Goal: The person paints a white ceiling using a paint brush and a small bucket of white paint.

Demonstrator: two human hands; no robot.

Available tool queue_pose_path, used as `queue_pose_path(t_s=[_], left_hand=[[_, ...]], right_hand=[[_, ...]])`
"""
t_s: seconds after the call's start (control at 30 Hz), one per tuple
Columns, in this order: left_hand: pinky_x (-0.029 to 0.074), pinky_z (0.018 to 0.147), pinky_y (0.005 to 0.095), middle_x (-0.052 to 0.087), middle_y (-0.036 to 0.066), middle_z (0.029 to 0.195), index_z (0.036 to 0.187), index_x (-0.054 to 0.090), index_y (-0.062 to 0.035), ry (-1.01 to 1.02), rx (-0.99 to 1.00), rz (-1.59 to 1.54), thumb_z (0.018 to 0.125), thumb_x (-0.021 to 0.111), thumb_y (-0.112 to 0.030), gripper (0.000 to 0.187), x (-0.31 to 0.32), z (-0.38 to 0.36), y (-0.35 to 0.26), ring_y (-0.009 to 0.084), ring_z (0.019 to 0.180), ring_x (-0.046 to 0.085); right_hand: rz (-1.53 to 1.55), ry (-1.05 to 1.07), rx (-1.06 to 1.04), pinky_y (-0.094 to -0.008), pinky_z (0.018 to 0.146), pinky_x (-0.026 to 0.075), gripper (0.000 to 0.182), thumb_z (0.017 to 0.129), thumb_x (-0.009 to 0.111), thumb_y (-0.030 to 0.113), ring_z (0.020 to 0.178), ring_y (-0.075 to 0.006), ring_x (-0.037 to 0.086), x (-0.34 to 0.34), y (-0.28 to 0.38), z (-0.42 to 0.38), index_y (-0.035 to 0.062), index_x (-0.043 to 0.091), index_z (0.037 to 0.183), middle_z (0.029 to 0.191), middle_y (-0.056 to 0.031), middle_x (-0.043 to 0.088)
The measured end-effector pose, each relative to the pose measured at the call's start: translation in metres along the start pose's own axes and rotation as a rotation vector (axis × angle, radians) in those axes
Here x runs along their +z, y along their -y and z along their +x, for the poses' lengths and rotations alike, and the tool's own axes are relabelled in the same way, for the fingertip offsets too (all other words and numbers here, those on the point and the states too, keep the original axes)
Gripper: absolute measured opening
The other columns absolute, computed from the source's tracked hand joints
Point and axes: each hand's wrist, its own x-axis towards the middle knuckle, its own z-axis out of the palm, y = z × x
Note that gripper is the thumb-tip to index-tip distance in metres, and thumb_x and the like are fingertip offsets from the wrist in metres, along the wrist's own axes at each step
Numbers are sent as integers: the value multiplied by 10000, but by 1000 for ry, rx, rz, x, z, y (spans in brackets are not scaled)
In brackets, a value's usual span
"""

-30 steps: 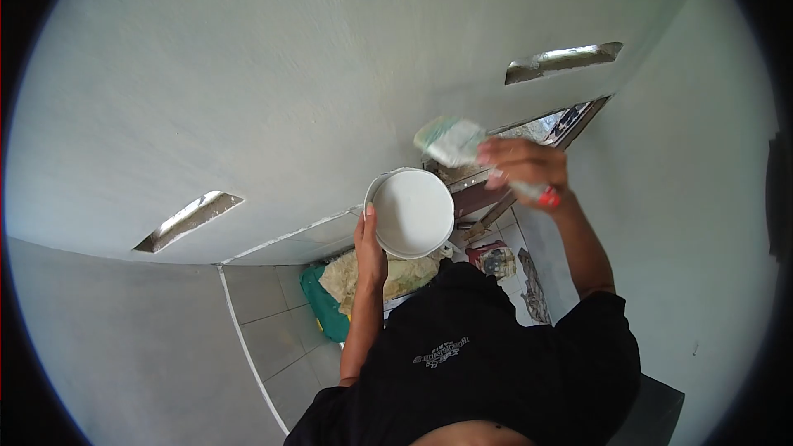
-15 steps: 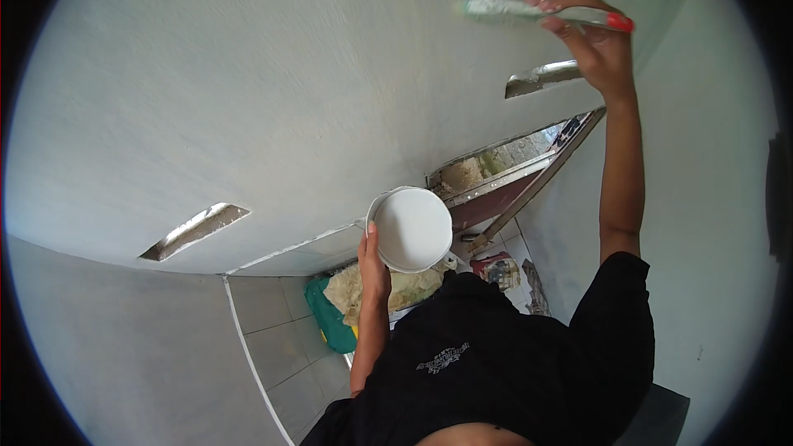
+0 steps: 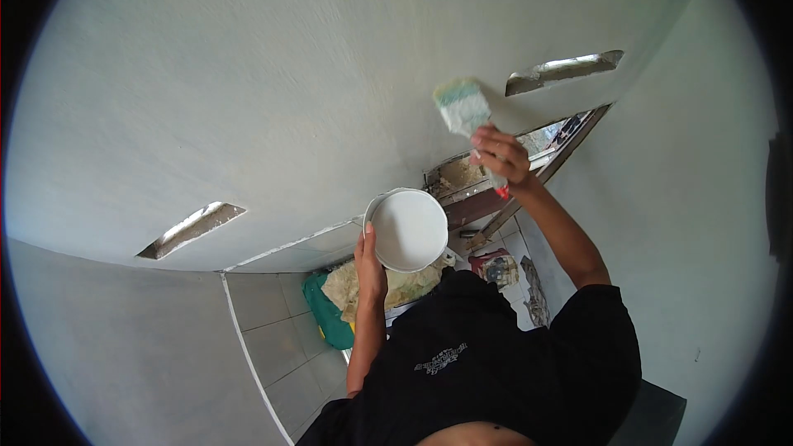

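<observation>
My left hand [image 3: 371,268] grips a round white bucket [image 3: 439,213] by its left side, thumb at the rim. White paint [image 3: 410,230] shows inside it. My right hand [image 3: 504,155] is closed round the handle of a paintbrush [image 3: 464,106], whose red handle end sticks out below the fingers. White and greenish paint coats the bristles, which point up and left in front of the pale wall [image 3: 314,99]. The brush is above and to the right of the bucket.
Two slot openings, a left one [image 3: 192,230] and a right one [image 3: 565,73], pierce the wall. Below the right slot is an open doorway with a brown frame [image 3: 541,177]. A green bag [image 3: 326,318] and a crumpled beige sheet [image 3: 343,287] lie below, near grey tiles [image 3: 277,347].
My right hand has come down and to the left from high on the wall, bringing the brush nearer the bucket. The bucket and left hand have barely moved.
</observation>
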Motion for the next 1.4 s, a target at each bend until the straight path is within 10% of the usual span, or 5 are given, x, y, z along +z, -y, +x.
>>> queue_pose_path(t_s=[0.43, 0.8, 0.87, 1.17, 1.4], left_hand=[[267, 1143, 369, 403, 265, 1463, 1442, 298, 149, 49, -31, 50, 954, 555, -533, 877, 2, -12, -1, 310, 1375, 380], [301, 1117, 353, 464, 234, 1420, 1412, 378, 132, 22, 22, 27, 977, 538, -497, 781, -9, -13, 0, 280, 1323, 436], [317, 1104, 349, 478, 228, 1405, 1406, 391, 126, 34, 27, 12, 979, 534, -495, 767, -9, -13, 1, 277, 1307, 451], [331, 1093, 350, 500, 222, 1379, 1399, 405, 119, 19, 18, 52, 974, 536, -512, 772, -11, -18, 1, 275, 1284, 470], [325, 1099, 356, 483, 229, 1397, 1405, 388, 126, 18, -9, 65, 973, 540, -504, 779, -8, -19, 0, 284, 1301, 455]], right_hand=[[305, 270, 246, -330, 757, 600, 318, 723, 745, -56, 872, -225, 715, -14, -3, 144, 78, 672, 1003, 951, -68, 717], [-35, -344, -580, -324, 793, 549, 83, 902, 677, 31, 886, -216, 680, -40, -55, 275, 4, 639, 971, 1007, -139, 695], [-112, -234, -415, -346, 844, 594, 257, 734, 800, 51, 924, -245, 708, -33, -47, 237, 34, 691, 965, 1041, -84, 725], [140, 267, -86, -392, 962, 575, 234, 743, 772, 55, 1080, -235, 640, 24, 29, -7, 90, 667, 949, 1098, -40, 676], [466, 420, 403, -397, 851, 567, 224, 726, 724, -44, 964, -275, 687, -8, 10, 6, 36, 658, 925, 963, -88, 706]])
